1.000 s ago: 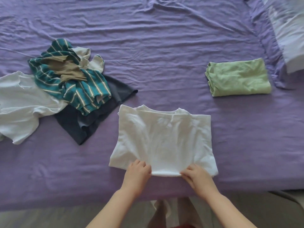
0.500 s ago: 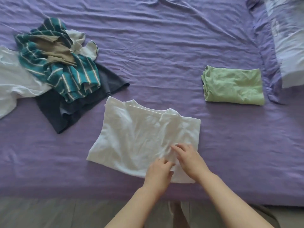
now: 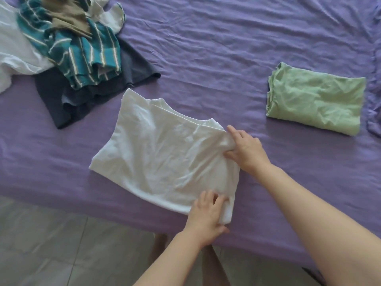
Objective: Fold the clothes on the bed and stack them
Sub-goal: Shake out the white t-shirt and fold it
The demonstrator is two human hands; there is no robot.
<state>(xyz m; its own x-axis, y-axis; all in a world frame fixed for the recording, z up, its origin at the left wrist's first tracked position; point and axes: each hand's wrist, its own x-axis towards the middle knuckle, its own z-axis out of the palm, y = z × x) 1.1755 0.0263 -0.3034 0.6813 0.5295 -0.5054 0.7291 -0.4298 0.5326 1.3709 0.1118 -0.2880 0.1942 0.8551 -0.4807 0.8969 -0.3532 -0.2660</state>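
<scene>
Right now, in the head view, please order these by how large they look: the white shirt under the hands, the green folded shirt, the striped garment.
1. White shirt: clearly the largest.
2. Green shirt and striped garment: they look about alike. The striped one is crumpled and cut by the frame's top edge, so I do not rank them.

Left hand [image 3: 206,218]: I see it bare, no ring, no watch.
Right hand [image 3: 246,150]: bare too.
Forearms: no sleeves on either (as far as my view reaches).
</scene>
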